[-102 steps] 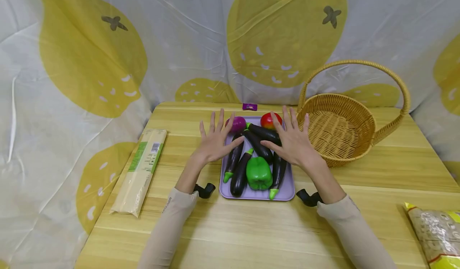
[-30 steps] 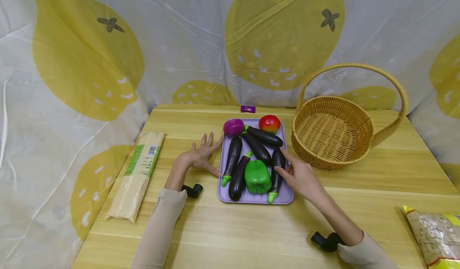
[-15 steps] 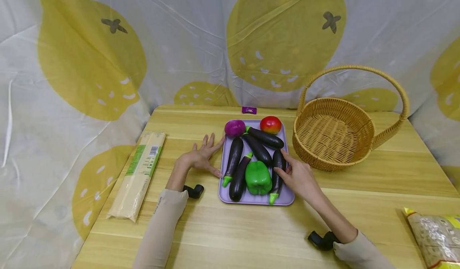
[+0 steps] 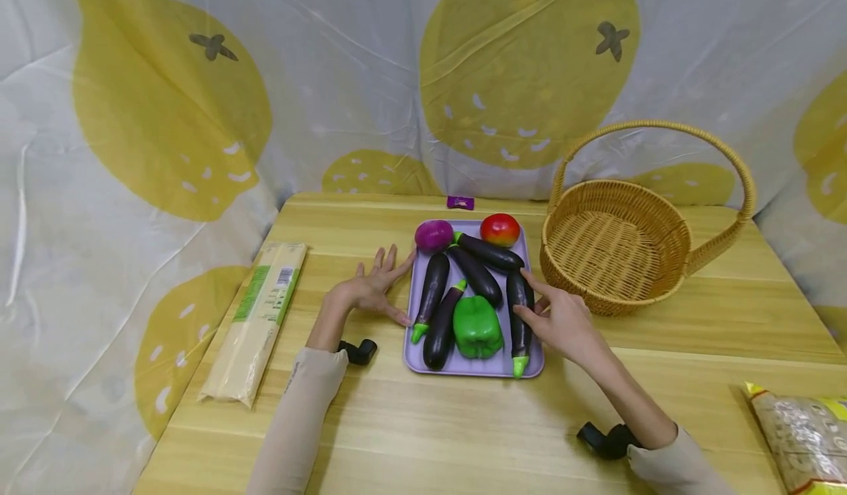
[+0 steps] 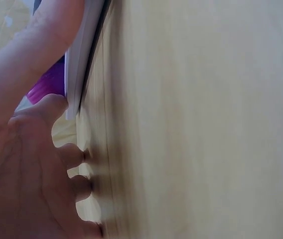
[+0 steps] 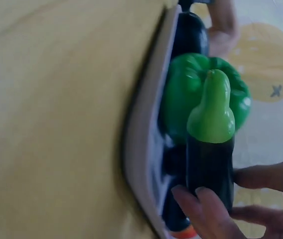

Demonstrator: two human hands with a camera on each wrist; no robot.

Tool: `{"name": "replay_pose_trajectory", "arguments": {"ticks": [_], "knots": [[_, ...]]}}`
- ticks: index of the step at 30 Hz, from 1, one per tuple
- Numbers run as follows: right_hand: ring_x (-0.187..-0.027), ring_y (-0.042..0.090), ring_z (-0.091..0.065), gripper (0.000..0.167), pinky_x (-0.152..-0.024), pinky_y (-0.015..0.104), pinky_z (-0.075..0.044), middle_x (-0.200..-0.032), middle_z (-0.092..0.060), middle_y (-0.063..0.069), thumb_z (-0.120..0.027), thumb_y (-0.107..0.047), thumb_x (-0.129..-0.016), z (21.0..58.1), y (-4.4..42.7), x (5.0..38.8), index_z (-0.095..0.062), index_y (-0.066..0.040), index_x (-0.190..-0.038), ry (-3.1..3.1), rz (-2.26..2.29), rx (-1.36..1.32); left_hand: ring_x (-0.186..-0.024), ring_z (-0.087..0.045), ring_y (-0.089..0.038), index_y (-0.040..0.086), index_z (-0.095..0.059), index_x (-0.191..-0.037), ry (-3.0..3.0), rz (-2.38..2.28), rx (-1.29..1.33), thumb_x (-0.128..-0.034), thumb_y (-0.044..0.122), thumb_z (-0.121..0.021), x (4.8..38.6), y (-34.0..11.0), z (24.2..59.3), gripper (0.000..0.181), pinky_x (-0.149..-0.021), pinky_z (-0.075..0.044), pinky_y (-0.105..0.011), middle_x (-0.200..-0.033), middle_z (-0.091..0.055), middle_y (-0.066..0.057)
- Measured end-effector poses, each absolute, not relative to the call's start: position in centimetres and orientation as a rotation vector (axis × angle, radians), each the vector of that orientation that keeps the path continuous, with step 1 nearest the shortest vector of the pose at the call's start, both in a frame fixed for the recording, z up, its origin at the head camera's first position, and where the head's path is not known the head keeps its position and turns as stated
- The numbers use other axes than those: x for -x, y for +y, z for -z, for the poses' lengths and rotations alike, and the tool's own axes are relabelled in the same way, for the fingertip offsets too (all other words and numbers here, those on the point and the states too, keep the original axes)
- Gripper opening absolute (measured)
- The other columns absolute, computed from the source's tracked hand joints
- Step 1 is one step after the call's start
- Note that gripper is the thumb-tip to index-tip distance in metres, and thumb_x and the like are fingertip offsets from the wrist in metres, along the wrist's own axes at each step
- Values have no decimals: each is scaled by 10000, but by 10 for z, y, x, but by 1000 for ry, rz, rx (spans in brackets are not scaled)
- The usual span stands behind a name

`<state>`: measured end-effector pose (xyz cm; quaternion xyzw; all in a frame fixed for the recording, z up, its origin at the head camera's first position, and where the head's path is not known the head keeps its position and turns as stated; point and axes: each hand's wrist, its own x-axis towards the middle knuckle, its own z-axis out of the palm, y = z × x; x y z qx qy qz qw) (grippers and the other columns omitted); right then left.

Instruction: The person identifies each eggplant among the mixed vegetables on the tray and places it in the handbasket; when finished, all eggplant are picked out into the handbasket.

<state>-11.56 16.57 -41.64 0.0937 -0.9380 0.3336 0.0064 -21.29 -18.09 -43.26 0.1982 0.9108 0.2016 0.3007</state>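
A lilac tray (image 4: 473,367) carries several eggplants, a green bell pepper (image 4: 477,326), a purple onion (image 4: 434,236) and a red mango-like fruit (image 4: 500,230). My right hand (image 4: 562,323) pinches the rightmost eggplant (image 4: 519,311) between thumb and fingers; in the right wrist view its green stem end (image 6: 211,114) stands out in front of the pepper. With fingers spread, my left hand (image 4: 370,289) rests at the tray's left edge, thumb and index finger against the rim. Its other fingertips touch the table in the left wrist view.
A wicker basket (image 4: 612,300) with a tall handle stands right of the tray. Left lies a long pack of pale noodles (image 4: 258,318). A small purple packet (image 4: 460,203) is behind the tray, and a clear and yellow bag (image 4: 803,436) lies at the right edge.
From both hands spread above the tray, my left came to its left rim and my right took hold of the rightmost eggplant. That eggplant has just shifted slightly right.
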Motion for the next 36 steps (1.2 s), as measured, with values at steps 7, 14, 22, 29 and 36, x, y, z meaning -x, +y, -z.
{"name": "replay_pose_trajectory", "arguments": {"ticks": [7,14,22,29,36], "knots": [[-591,88,-583,620,-527,235,-450,-801,-680,62,-708,-222,-991,385,182,119,-477,-130,-1559,-2936,-1136,-473,-1554,322,-391,293,106,-1660,2414,-525,-520,-782,485,-876,215,-181,433,1331,-1224,201,-683,-1688,299,-186],[-794,223,-684,628,-611,244,-453,-880,-624,110,-652,-216,-1032,353,197,134,-399,-200,-1606,-2927,-1168,-562,-1555,323,-387,302,98,-1661,2409,-533,-517,-780,494,-876,217,-179,433,1327,-1222,205,-684,-1691,298,-179],[-977,285,-725,624,-708,270,-575,-1173,-672,222,-586,-218,-1068,325,225,159,-323,-271,-1632,-3006,-1218,-517,-1560,313,-392,294,94,-1663,2411,-520,-506,-780,499,-874,216,-180,433,1326,-1224,194,-690,-1692,294,-180],[-744,103,-532,618,-583,251,-463,-1304,-570,235,-539,-229,-1090,319,268,186,-270,-318,-1639,-3081,-1261,-435,-1558,315,-392,300,90,-1663,2406,-522,-515,-778,504,-874,216,-179,432,1324,-1222,197,-691,-1694,294,-174],[-608,103,-390,607,-540,277,-395,-1201,-553,212,-514,-243,-1100,318,304,217,-252,-284,-1646,-3185,-1183,-296,-1560,310,-397,289,88,-1665,2406,-518,-519,-783,508,-870,216,-181,433,1320,-1223,193,-694,-1694,293,-176]]}}
